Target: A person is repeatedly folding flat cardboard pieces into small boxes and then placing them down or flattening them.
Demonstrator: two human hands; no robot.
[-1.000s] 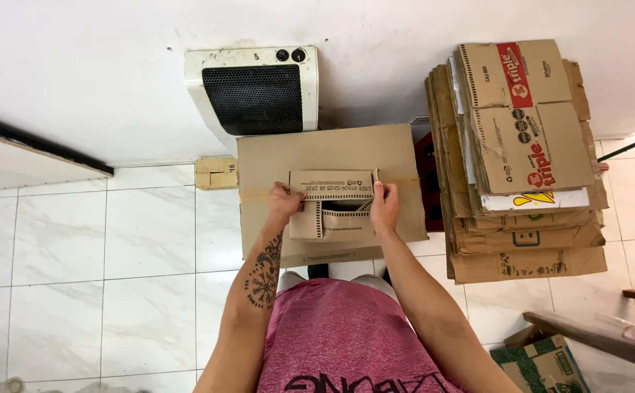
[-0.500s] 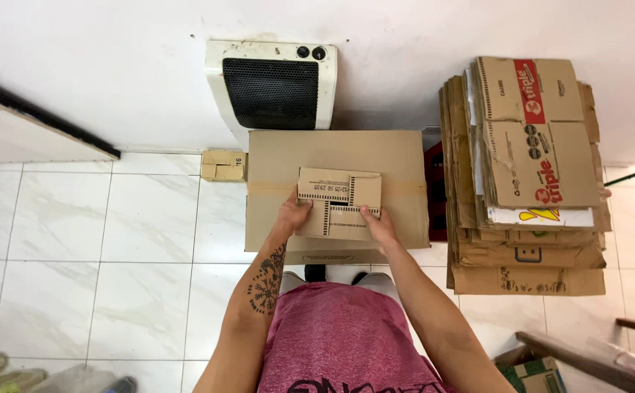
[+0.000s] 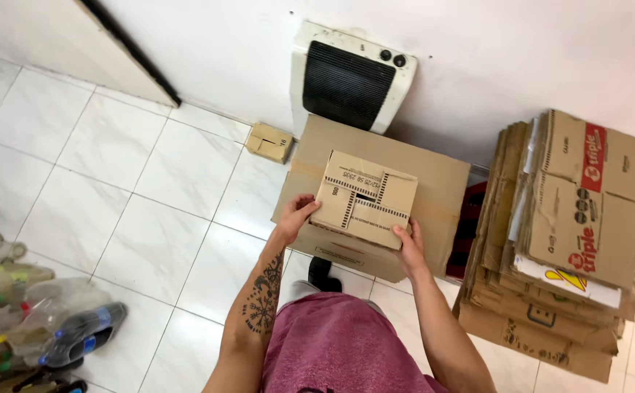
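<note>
Compared with half a second earlier, the small cardboard box (image 3: pixel 365 198) is seen turned at a slant and lifted slightly towards the near edge of the large cardboard box (image 3: pixel 434 182) below it; the view is also shifted, so that plastic bottles (image 3: pixel 55 331) are now seen at the near left.

The small box is held between both hands above the large box. The left hand (image 3: pixel 296 217) is curled round its left near corner, fingers bent against the side. The right hand (image 3: pixel 407 246) is pressed under its near right edge, thumb on the side. The small box is closed, its top flaps folded shut, with dark dashed lines crossing in the middle of the top. What is inside cannot be told.

The large box is closed too, with tape along its top, and stands on the white tiled floor (image 3: pixel 150 211) against the wall, just in front of a white heater (image 3: pixel 350 80) with a dark grille. A tiny cardboard box (image 3: pixel 270 142) lies to its left on the floor. At the right, a stack of flattened cartons (image 3: pixel 561 233) is piled, brown, with red and yellow print on the top sheets.
</note>
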